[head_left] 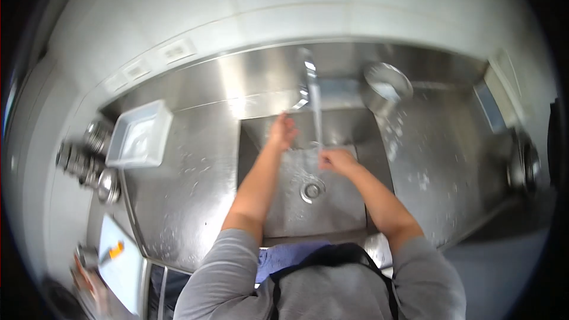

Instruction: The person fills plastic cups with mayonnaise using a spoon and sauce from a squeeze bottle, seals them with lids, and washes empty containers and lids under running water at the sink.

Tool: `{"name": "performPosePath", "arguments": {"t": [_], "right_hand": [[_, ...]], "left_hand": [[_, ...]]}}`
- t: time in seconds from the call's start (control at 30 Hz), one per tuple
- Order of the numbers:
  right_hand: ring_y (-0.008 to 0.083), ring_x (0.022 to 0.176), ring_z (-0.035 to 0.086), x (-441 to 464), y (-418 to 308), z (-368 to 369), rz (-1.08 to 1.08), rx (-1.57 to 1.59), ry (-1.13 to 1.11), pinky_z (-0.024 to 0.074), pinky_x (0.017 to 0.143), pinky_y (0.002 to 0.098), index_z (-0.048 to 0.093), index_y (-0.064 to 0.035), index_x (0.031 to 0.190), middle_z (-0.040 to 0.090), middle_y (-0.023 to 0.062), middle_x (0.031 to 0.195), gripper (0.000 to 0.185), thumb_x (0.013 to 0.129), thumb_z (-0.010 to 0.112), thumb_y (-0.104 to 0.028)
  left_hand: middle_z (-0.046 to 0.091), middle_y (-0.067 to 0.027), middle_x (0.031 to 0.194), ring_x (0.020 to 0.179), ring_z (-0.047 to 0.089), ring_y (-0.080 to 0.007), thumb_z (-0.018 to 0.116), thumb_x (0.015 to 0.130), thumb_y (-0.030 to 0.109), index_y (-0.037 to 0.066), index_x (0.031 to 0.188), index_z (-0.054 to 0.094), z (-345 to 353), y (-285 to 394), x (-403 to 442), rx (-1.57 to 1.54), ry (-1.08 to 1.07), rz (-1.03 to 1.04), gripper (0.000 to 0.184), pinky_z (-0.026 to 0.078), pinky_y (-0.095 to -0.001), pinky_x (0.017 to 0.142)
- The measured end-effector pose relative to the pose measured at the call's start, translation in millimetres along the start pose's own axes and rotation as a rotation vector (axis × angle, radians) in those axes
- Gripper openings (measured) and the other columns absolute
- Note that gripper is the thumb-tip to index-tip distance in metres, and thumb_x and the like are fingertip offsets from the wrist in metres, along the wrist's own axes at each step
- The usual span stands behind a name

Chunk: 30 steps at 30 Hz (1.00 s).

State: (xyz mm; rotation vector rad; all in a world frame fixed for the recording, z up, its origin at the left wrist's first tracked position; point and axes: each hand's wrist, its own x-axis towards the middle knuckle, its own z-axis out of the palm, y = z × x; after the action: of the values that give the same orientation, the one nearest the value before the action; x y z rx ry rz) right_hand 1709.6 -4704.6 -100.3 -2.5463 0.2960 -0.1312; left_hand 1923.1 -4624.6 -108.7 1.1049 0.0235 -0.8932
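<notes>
My left hand (284, 132) is raised over the back left of the steel sink (374, 198), its fingers loosely stretched up to the lever (301, 102) of the tap (309, 66). Whether the fingertips touch the lever is hard to tell. Water (318, 124) runs down from the tap between my hands. Beside that stream my right hand (336, 160) is closed, with its knuckles at the water; anything inside it is hidden. Below both hands the round drain (312, 190) shows in the wet sink floor.
A steel pot (388, 86) stands behind the sink's right corner. On the left are a white plastic tub (140, 134), stacked metal containers (82, 163) and a pale cutting board (121, 275) bearing an orange-handled tool (115, 250). A blurred hand-like shape (89, 287) shows beside the board.
</notes>
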Motion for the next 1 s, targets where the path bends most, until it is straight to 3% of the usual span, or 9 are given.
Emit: {"name": "performPosePath", "arguments": {"t": [0.17,0.2,0.33,0.53,0.57,0.63,0.8,0.87,1.0], "right_hand": [[0.0267,0.067,0.057,-11,-15,-22,0.052,-0.003,-0.118,0.0427,0.061,0.0376,0.054,-0.0111,0.075,0.059,0.0126,0.072,0.017,0.072,0.066,-0.023],[0.0233,0.068,0.056,-10,-4,-17,0.046,0.144,-0.064,0.0428,0.062,0.0351,0.055,-0.0101,0.076,0.058,0.0096,0.071,0.017,0.072,0.067,-0.022],[0.0135,0.072,0.052,-33,12,15,0.330,1.022,-0.006,0.0429,0.066,0.0268,0.055,-0.0094,0.085,0.053,-0.0010,0.076,0.017,0.083,0.060,-0.025],[0.0148,0.084,0.054,-52,18,63,0.328,1.808,-0.146,0.0465,0.075,0.0321,0.051,-0.0128,0.101,0.054,0.0016,0.088,0.033,0.087,0.050,-0.042],[0.0155,0.086,0.054,-54,7,62,0.252,1.877,-0.245,0.0471,0.076,0.0337,0.050,-0.0135,0.103,0.054,0.0026,0.091,0.037,0.086,0.048,-0.046],[0.0162,0.086,0.055,-47,-8,66,0.308,1.885,-0.230,0.0478,0.074,0.0339,0.051,-0.0141,0.102,0.054,0.0036,0.093,0.037,0.086,0.048,-0.047],[0.0180,0.086,0.056,-33,-39,56,0.296,1.758,-0.352,0.0490,0.071,0.0338,0.049,-0.0126,0.109,0.055,0.0056,0.096,0.039,0.086,0.048,-0.044],[0.0180,0.087,0.056,-26,-61,26,-0.098,1.380,-0.326,0.0500,0.072,0.0354,0.042,-0.0113,0.121,0.055,0.0057,0.094,0.047,0.085,0.053,-0.040],[0.0228,0.102,0.056,-21,-101,-52,-0.218,1.462,-0.520,0.0481,0.083,0.0376,0.025,-0.0174,0.133,0.055,0.0096,0.106,0.069,0.079,0.063,-0.034]], "left_hand": [[0.055,-0.0031,0.083,0.073,0.052,-0.0130,0.047,0.088,0.030,0.010,0.104,0.050,46,11,1,-0.255,0.119,0.059,0.026,0.042,-0.0303,0.068],[0.054,-0.0071,0.101,0.090,0.052,-0.0177,0.045,0.088,0.035,0.011,0.124,0.040,24,-27,87,-0.118,-0.073,0.127,0.043,0.041,-0.0358,0.078],[0.013,-0.0154,0.144,0.132,0.015,-0.0281,0.048,0.081,0.055,0.005,0.139,0.009,76,39,-71,0.439,-0.319,0.224,0.086,0.016,-0.0405,0.105],[0.023,-0.0213,0.138,0.130,0.020,-0.0323,0.070,0.059,0.058,0.002,0.137,0.014,-14,-19,-123,1.345,-0.543,0.211,0.112,0.021,-0.0379,0.104],[0.023,-0.0213,0.138,0.130,0.020,-0.0323,0.070,0.059,0.058,0.002,0.137,0.014,-19,-30,-141,1.342,-0.499,0.203,0.112,0.021,-0.0379,0.104],[0.036,-0.0187,0.125,0.120,0.035,-0.0332,0.075,0.058,0.045,0.003,0.132,0.025,-13,-36,-186,1.050,-0.249,0.644,0.098,0.032,-0.0383,0.098],[0.039,-0.0151,0.115,0.104,0.047,-0.0360,0.073,0.056,0.030,0.007,0.124,0.031,-10,2,-264,1.272,0.027,0.741,0.083,0.045,-0.0422,0.079],[0.038,-0.0145,0.116,0.104,0.047,-0.0348,0.072,0.055,0.026,0.007,0.122,0.033,-7,23,-288,1.349,0.168,0.931,0.080,0.046,-0.0420,0.077],[0.036,-0.0126,0.122,0.115,0.037,-0.0351,0.067,0.060,0.021,0.007,0.125,0.030,-8,52,-325,1.124,0.458,1.250,0.076,0.036,-0.0362,0.094]]}}
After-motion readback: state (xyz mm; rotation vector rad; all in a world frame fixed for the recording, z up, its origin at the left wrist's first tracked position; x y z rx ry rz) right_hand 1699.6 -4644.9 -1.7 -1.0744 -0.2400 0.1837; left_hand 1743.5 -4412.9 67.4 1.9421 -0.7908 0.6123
